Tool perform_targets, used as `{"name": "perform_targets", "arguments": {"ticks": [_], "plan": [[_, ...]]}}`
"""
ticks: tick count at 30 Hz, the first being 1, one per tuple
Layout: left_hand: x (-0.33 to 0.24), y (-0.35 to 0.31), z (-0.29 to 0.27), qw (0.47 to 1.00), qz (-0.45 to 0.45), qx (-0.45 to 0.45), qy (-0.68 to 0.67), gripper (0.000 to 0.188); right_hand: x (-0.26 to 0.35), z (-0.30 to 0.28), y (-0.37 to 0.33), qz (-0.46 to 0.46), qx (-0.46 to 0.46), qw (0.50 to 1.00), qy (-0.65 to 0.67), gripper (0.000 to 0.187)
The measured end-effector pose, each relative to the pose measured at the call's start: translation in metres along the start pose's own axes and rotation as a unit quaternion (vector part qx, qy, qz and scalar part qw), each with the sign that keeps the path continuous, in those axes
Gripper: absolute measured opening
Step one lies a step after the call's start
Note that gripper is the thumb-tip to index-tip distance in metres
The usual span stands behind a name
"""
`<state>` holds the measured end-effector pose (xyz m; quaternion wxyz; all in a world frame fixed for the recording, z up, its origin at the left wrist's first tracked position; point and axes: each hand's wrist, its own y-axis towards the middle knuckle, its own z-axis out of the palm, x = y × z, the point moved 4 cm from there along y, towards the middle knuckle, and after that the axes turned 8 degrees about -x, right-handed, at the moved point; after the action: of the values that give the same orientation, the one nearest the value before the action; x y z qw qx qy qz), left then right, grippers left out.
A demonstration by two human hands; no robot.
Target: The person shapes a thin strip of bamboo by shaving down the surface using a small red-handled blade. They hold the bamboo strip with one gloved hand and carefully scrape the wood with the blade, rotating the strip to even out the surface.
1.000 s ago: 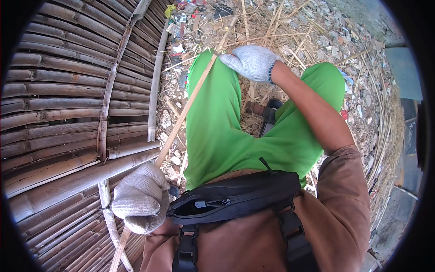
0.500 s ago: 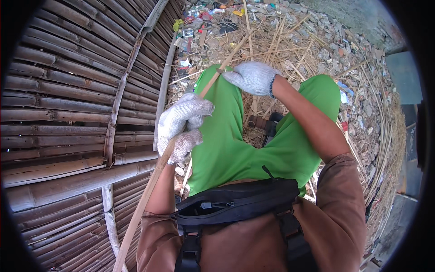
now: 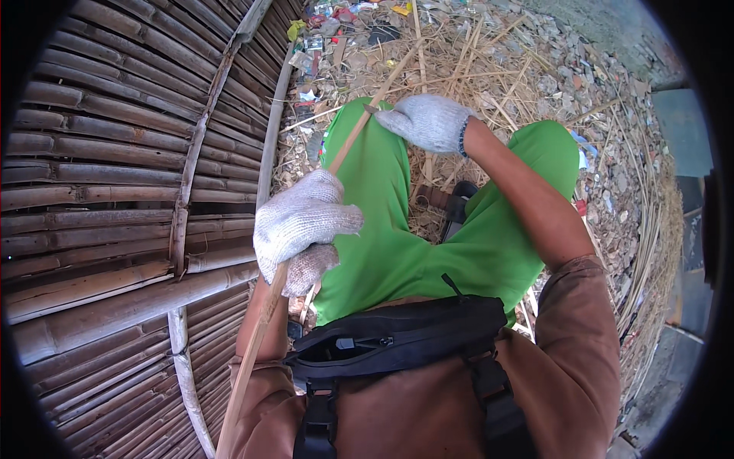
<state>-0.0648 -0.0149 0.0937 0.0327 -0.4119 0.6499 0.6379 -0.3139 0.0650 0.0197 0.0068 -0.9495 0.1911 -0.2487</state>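
Note:
A long, flat bamboo strip (image 3: pixel 355 143) slants from the littered ground past my left knee and along my left forearm to the lower edge. My left hand (image 3: pixel 302 222), in a white knitted glove, is closed round its middle. Beyond it, at the knee, my right hand (image 3: pixel 432 124) in a matching glove is closed with the thumb side toward the strip. From its fingers juts the dark blade of a small knife (image 3: pixel 372 109), touching or nearly touching the strip. The knife's handle is hidden in the glove.
A bamboo slat wall (image 3: pixel 115 168) stands close on my left. Cut strips and straw (image 3: pixel 478 69) lie over rubble and litter ahead, with more long strips (image 3: pixel 650 222) at the right. A black waist bag (image 3: pixel 397 336) rests on my lap, partly unzipped.
My left hand's fingers have straightened somewhat over the strip. The strip's near end has shifted a little right. My right hand and the blade are slightly farther left along it.

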Motion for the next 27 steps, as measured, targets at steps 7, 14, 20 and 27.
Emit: {"name": "perform_targets", "arguments": {"ticks": [7,14,20,27], "plan": [[0.014,0.009,0.0,0.998,-0.031,0.021,0.041,0.05,0.013,-0.009,-0.007,-0.001,0.025,0.999,0.027,0.083],[0.026,0.012,0.005,0.998,-0.035,0.024,0.045,0.045,0.002,0.0,0.002,0.003,0.031,0.999,0.039,0.087],[0.014,0.007,0.004,1.0,-0.022,0.014,-0.007,0.056,-0.016,0.006,0.006,0.014,0.005,0.998,0.058,0.089],[0.022,-0.011,0.003,0.996,-0.042,-0.072,-0.014,0.048,-0.007,0.003,-0.001,-0.018,0.005,0.997,0.076,0.088]]}}
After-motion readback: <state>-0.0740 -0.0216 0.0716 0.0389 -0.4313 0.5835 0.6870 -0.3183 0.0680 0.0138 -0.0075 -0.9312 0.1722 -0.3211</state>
